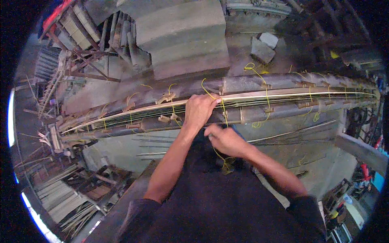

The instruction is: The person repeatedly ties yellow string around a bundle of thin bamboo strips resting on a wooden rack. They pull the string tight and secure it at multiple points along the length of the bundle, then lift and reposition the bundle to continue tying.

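Observation:
A long frame of two dark poles [247, 84] crosses in front of me, with pale thin strips [251, 95] running between them. Yellow cord [267, 99] is tied across it at several places, with small wooden pegs [166, 98] at the ties. My left hand [198, 110] lies over the strips near the middle, its fingers closed at a yellow cord [209, 90] whose free end sticks up beyond it. Just nearer to me, my right hand [226, 140] is closed, slightly blurred, around the lower part of that cord; a loose tangle hangs below. Its fingertips are partly hidden.
Beyond the frame lie a grey sheet [186, 36] and pale blocks [262, 46]. A wooden rack [89, 60] stands at the far left. Bundled slats [67, 194] lie at the near left. Thin rods [291, 133] rest on the floor; tools [348, 202] sit at the near right.

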The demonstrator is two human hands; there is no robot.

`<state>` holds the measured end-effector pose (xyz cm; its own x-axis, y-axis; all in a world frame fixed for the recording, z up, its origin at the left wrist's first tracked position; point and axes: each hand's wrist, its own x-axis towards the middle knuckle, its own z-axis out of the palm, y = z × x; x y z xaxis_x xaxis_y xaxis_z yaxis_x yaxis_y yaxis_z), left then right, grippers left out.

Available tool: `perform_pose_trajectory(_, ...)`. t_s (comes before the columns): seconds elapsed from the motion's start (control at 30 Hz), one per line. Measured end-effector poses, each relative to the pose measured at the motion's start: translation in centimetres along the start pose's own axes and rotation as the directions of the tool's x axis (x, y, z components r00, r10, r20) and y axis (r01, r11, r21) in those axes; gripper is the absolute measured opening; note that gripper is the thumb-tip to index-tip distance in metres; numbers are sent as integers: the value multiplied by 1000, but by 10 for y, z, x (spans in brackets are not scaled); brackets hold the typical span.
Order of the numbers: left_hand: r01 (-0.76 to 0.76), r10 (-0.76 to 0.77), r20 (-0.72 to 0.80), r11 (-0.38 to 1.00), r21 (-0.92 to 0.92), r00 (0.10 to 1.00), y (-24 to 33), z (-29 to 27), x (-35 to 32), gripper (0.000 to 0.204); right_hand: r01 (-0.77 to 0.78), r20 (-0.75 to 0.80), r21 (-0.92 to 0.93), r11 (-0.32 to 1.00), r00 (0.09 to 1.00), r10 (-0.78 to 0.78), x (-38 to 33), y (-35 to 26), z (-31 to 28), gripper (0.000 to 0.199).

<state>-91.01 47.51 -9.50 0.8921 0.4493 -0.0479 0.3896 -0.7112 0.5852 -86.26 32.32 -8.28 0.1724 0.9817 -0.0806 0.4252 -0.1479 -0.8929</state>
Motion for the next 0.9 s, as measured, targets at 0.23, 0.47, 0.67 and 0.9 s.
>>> perform_pose_trajectory(0.23, 26, 30, 99, 850, -526, 995, 13, -37, 70, 36, 96, 268, -359, 928, 963, 4, 5, 21, 23, 20)
perform_pose_trajectory(0.47, 307, 27, 540, 798, -519, 841, -60, 8, 145, 44, 144, 162, -459, 877, 984, -77, -20, 20, 18, 41)
perform_pose_trajectory(0.67, 28, 163, 383, 895, -446, 909, -119, -124, 71, 41, -414, 93, 577, 704, 889, 448, -22, -58, 57, 35)
perform_pose_trajectory(0.9, -268, 331, 75, 859, -436, 941, -110, -128, -45, 26, -258, -354, -60, 964, 909, 221, 35, -77, 80, 10)
